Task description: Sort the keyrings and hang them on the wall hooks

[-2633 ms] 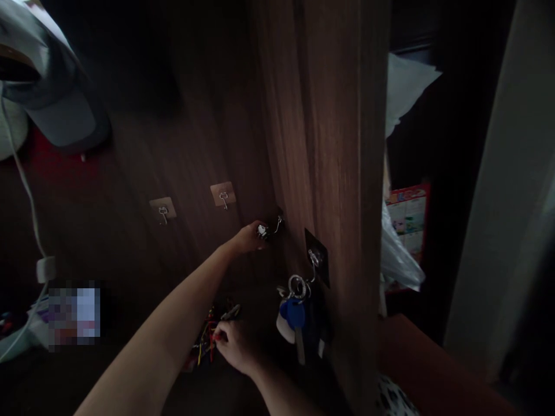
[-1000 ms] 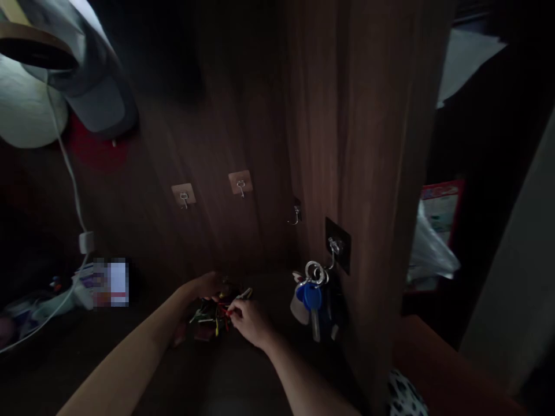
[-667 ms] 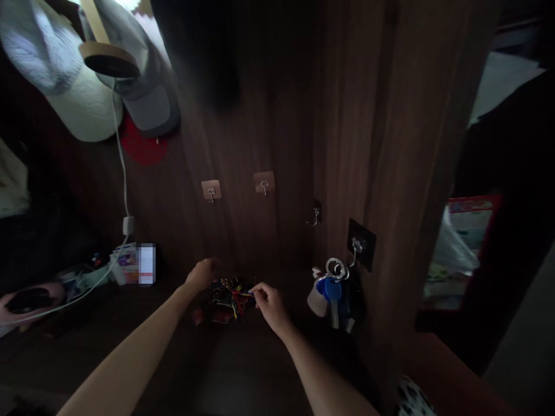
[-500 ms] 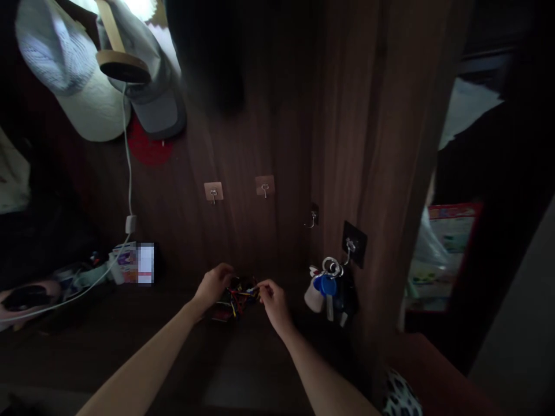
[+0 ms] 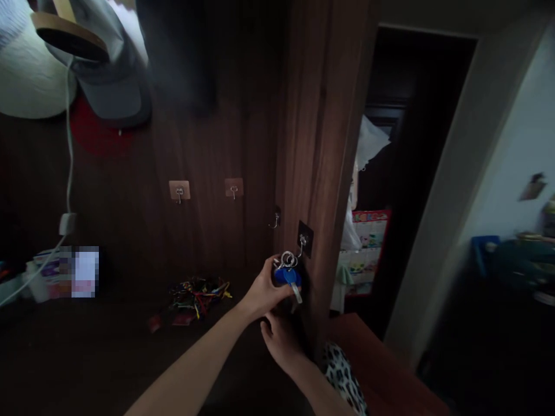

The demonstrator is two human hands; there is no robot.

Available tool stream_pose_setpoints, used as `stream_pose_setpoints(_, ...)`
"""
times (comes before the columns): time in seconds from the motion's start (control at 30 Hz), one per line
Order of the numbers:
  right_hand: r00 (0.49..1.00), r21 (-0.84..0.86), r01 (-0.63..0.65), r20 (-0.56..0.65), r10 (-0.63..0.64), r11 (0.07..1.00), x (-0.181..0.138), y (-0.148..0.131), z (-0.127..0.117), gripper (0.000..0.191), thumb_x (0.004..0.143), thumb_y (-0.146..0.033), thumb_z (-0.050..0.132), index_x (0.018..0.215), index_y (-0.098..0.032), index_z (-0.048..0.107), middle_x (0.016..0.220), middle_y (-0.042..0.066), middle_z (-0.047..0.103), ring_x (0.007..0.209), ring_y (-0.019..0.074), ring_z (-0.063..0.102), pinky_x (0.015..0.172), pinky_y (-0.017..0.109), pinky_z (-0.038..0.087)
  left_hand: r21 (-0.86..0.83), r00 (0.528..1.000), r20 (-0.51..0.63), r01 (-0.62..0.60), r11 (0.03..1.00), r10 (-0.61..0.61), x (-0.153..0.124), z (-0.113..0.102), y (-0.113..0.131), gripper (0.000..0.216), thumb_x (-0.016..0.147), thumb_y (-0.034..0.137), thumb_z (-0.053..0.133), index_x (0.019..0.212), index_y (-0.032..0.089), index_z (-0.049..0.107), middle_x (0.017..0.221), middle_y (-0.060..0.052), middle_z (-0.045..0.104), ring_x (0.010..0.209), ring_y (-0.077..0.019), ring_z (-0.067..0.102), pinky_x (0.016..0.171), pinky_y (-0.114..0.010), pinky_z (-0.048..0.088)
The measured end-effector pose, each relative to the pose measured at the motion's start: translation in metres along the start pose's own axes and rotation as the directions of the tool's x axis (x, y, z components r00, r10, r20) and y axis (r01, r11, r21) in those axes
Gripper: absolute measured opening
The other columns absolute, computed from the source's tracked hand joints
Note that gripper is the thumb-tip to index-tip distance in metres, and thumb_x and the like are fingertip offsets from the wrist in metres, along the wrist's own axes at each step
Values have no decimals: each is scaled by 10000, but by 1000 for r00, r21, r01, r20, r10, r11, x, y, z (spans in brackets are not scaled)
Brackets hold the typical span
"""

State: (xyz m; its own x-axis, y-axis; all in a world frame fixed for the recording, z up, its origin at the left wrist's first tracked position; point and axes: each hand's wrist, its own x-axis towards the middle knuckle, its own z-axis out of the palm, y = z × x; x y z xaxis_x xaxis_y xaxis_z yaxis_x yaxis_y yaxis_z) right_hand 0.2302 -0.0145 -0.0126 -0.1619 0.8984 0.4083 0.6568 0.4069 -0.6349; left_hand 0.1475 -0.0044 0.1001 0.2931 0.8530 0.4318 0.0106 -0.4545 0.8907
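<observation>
A bunch of keys (image 5: 290, 277) with blue heads and metal rings hangs at a wall hook (image 5: 304, 240) on the cabinet's side panel. My left hand (image 5: 266, 292) is closed around the bunch, its thumb across the front and its other fingers mostly hidden behind. Just below it, in shadow, is my right hand (image 5: 284, 341). Its thumb and forefinger stand a little apart, and I see nothing between them. To the left, a tangle of coloured cords (image 5: 199, 294) lies on the dark shelf (image 5: 130, 358), touched by neither hand.
Two hooks on copper-coloured pads (image 5: 179, 190) and a smaller dark hook (image 5: 276, 218) are on the back panel. Caps (image 5: 110, 95) hang at upper left beside a white cable (image 5: 69, 150). Boxes (image 5: 54, 271) stand at left. A spotted cloth (image 5: 342, 375) is at lower right.
Both hands have left the tangled cords and moved right to the hanging keys. My left hand has taken hold of them. The view has turned right.
</observation>
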Motion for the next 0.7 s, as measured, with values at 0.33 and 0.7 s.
stream_pose_setpoints(0.33,890,858,-22,-217,401,513,-9,4,4,330,756,-354,490,1048,-236,586,1130,62,611,1094,226,526,926,406,403,-118,994,-17,105,987,-108,-5,-12,-6,630,588,200,710,1162,177,451,996,-39,572,841,-120,539,694,-194,443)
stream_pose_setpoints(0.7,809,938,254,-340,479,237,0,-81,-44,473,838,-492,364,1251,-284,464,1331,-13,464,1247,197,392,987,394,367,4,996,-26,90,996,-90,-8,-35,12,587,635,243,662,1176,182,442,989,-39,588,827,-137,547,683,-224,447)
